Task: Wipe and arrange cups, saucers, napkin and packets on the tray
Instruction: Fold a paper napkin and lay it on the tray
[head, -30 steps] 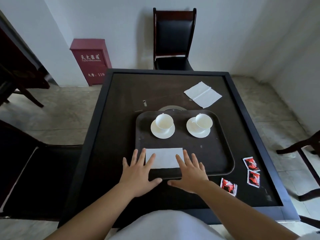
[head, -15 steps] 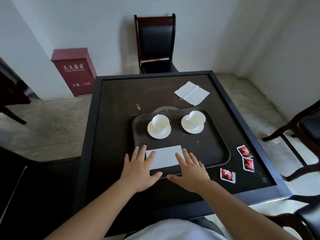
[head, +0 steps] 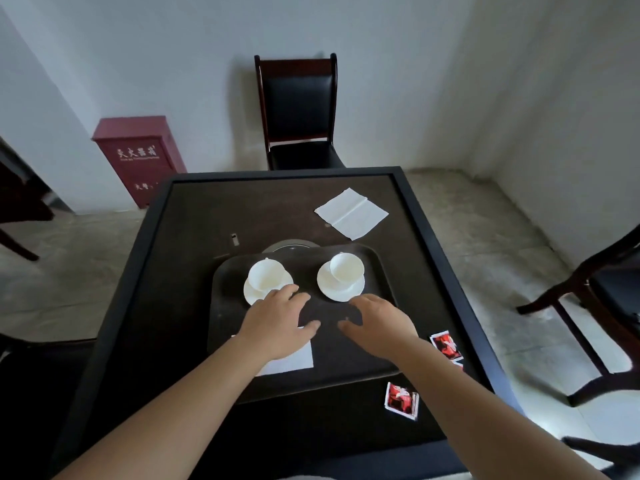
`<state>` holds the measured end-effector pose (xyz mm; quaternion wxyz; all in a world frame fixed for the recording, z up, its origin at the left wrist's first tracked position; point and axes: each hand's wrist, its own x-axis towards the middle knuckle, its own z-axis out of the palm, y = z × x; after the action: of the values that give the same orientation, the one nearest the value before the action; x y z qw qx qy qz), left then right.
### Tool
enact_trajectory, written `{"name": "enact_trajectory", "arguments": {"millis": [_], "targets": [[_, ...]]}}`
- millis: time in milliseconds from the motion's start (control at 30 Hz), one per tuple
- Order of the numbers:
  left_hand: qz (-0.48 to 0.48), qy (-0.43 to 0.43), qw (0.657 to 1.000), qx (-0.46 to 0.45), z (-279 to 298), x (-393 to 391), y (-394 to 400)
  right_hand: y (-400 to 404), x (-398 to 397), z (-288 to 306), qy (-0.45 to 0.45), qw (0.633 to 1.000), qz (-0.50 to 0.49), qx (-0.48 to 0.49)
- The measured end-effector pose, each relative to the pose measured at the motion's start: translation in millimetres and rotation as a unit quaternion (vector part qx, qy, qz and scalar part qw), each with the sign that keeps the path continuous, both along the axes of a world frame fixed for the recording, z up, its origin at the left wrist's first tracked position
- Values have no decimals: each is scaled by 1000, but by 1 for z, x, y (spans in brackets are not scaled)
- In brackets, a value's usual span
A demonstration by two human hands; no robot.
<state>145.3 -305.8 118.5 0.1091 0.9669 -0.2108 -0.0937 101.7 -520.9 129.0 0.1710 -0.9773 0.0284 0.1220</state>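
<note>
A dark tray (head: pixel 379 271) lies in the middle of the table. Two white cups stand on white saucers at its far side: the left cup (head: pixel 265 277) on the left saucer (head: pixel 250 294), the right cup (head: pixel 346 268) on the right saucer (head: pixel 341 292). My left hand (head: pixel 278 323) hovers open over the tray, fingertips at the left saucer's near rim. My right hand (head: pixel 381 323) is open just below the right saucer. A folded white napkin (head: pixel 294 358) lies on the tray's near left, partly under my left forearm. Red packets (head: pixel 401 400) (head: pixel 445 344) lie on the table right of the tray.
A second white napkin (head: pixel 351 213) lies unfolded at the table's far right. A round metal disc (head: pixel 291 244) shows behind the tray. A black chair (head: pixel 298 112) stands beyond the table, another chair (head: pixel 595 299) to the right, and a red cabinet (head: pixel 138 157) by the wall.
Both hands have moved forward from the napkin's sides at the tray's near edge toward the saucers. The head view has tilted up and to the right.
</note>
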Motion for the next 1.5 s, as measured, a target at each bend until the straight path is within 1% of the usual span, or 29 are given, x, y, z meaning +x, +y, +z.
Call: {"name": "enact_trajectory", "arguments": {"millis": [167,300,433,567,700,833,933,1067,1167,1233,1400,1500], "targets": [[25,-7,1000,-10,14,39,-56,-56,48,1,-16,999,27,5],[41,-2,999,2,22,73,-88,-90,93,-1,-24,999,49,0],[55,17,998,-5,15,111,-117,-114,140,-12,-25,997,70,-5],[75,45,996,-25,-13,155,-141,-130,189,-37,-19,996,84,-5],[88,56,994,-36,-51,203,-155,-143,237,-71,-17,995,91,-36],[109,73,991,-24,-94,253,-167,-160,281,-111,-16,998,52,-14],[111,39,993,6,-125,285,-177,-172,309,-140,-46,996,50,-49],[75,-37,996,35,-161,313,-184,-182,310,-180,-115,989,56,-80],[60,-63,995,53,-182,327,-180,-184,302,-202,-157,984,59,-68],[58,-77,994,54,-190,336,-175,-186,306,-207,-166,982,66,-66],[47,-83,994,49,-196,346,-170,-185,306,-206,-179,980,70,-58],[6,-65,997,50,-196,359,-166,-186,305,-203,-186,978,80,-51]]}}
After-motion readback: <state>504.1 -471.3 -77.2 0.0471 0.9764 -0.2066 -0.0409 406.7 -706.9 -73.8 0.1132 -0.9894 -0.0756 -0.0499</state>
